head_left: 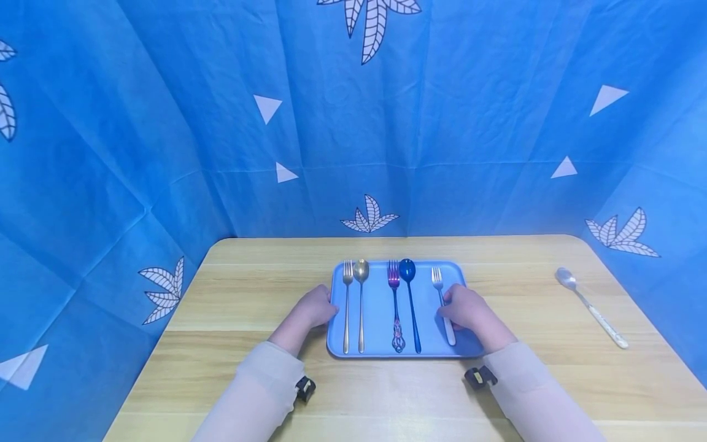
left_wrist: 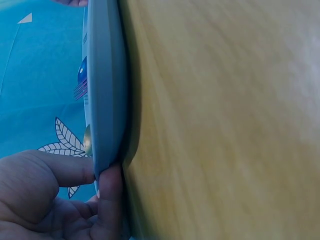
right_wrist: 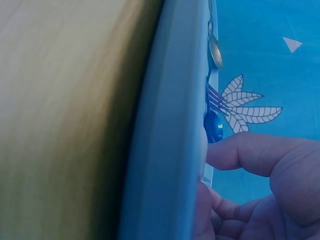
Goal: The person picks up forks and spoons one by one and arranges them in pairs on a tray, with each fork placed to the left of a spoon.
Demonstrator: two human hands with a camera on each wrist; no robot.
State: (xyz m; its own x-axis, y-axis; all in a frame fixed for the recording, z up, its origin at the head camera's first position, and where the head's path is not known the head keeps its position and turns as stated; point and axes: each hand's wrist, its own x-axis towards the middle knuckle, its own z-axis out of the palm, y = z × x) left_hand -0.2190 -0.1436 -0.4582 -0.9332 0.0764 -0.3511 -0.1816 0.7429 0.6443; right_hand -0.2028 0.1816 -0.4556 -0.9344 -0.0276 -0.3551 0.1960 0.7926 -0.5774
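Note:
A blue tray (head_left: 378, 307) lies on the table with cutlery set upright across it in the head view. My left hand (head_left: 317, 307) grips its left edge; in the left wrist view the thumb (left_wrist: 75, 171) lies over the rim and a finger against the outer wall. At the tray's right side, my right hand (head_left: 466, 307) pinches the light handle of a small fork (head_left: 437, 279), which leans slightly. To its left are a blue spoon (head_left: 412, 301), a purple fork (head_left: 394, 279) with a patterned handle, a gold spoon (head_left: 361, 273) and a gold-toned fork (head_left: 347, 276).
On the wooden table (head_left: 248, 301), right of the tray, a silver spoon (head_left: 593, 312) with a pale patterned handle lies at a slant. A blue cloth (head_left: 342, 123) with white leaves and triangles hangs behind and at both sides. Dark devices (head_left: 479, 377) sit at the wrists.

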